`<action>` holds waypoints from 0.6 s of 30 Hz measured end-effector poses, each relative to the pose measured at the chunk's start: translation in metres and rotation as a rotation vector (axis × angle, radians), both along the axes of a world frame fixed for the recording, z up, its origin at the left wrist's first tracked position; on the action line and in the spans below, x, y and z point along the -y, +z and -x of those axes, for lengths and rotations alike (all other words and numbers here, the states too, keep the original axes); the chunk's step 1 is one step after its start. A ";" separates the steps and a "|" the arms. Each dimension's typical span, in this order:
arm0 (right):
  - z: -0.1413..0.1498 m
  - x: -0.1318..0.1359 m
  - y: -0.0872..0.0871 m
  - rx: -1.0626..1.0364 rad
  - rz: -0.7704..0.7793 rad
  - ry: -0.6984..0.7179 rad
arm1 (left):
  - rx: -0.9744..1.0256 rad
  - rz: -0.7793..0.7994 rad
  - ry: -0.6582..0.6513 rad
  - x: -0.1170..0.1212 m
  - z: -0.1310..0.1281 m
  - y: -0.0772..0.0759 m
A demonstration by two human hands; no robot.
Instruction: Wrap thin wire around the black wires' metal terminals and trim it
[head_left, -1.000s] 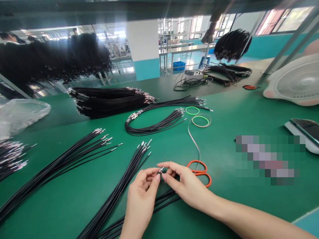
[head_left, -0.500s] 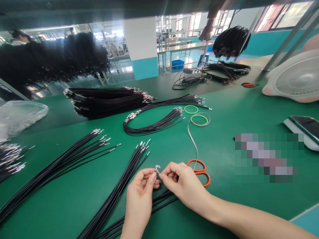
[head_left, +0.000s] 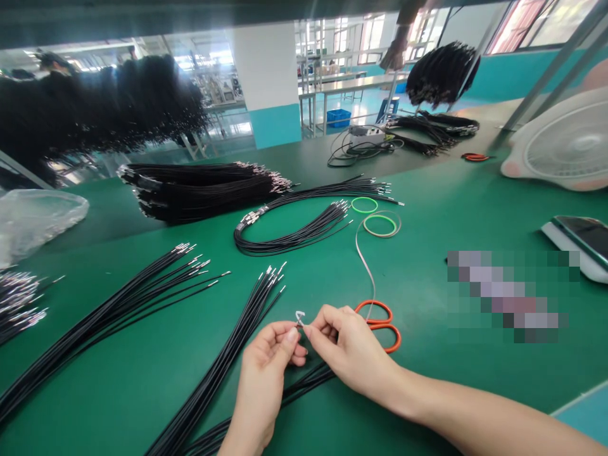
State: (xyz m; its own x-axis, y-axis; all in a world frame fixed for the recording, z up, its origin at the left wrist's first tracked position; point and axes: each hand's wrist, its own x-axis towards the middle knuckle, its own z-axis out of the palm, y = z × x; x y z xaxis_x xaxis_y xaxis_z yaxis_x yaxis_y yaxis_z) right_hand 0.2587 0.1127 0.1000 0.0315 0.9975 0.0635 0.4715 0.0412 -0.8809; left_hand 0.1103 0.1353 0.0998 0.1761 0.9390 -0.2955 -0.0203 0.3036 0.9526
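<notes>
My left hand (head_left: 266,367) is closed, thumb and forefinger pinching the base of a small whitish curled piece (head_left: 299,315) whose kind I cannot make out. From the other side, the fingertips of my right hand (head_left: 344,345) pinch at the same spot, touching or almost touching my left thumb. A bundle of black cables (head_left: 308,384) passes beneath both hands. Orange-handled scissors (head_left: 392,339) lie just right of my right hand, their blades hidden. To the left lies another black cable bundle (head_left: 237,332) with bare metal tips.
More black cables (head_left: 118,304) lie at left. Behind are a looped bundle (head_left: 285,244), a thick stack (head_left: 199,196), green rings (head_left: 364,204) and a thin pale strip (head_left: 363,263). A phone (head_left: 582,240) and white fan (head_left: 565,145) stand right. Cables hang (head_left: 118,104) from the overhead rack.
The whitish piece between my fingertips stands a little higher and its curl shows more clearly. My left wrist has shifted slightly left; both hands keep their pinch.
</notes>
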 end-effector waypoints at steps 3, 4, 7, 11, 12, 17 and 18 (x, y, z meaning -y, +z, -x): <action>0.000 0.000 0.000 -0.004 -0.005 0.007 | 0.006 0.008 -0.012 0.000 0.000 0.000; 0.000 0.001 0.000 -0.003 -0.007 0.009 | 0.007 0.009 -0.013 0.001 0.000 0.000; -0.001 0.001 0.000 0.013 -0.006 0.012 | 0.006 0.006 -0.012 0.001 -0.001 0.001; -0.003 0.001 0.001 0.029 -0.002 0.021 | -0.003 0.001 -0.008 0.001 -0.002 0.001; -0.003 0.001 0.001 0.037 -0.006 0.018 | -0.004 0.000 -0.006 0.001 -0.002 0.001; 0.003 0.005 0.004 0.077 -0.070 -0.008 | 0.005 0.001 -0.010 0.001 -0.003 -0.002; 0.004 0.006 0.004 0.076 -0.082 -0.011 | 0.008 0.004 -0.013 0.001 -0.003 -0.003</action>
State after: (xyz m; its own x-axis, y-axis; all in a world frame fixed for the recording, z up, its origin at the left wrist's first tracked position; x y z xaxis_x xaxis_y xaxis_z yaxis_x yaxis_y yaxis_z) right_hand 0.2546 0.1064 0.1043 0.0340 0.9885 0.1473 0.5376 0.1061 -0.8365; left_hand 0.1129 0.1348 0.0966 0.1910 0.9352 -0.2980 -0.0240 0.3080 0.9511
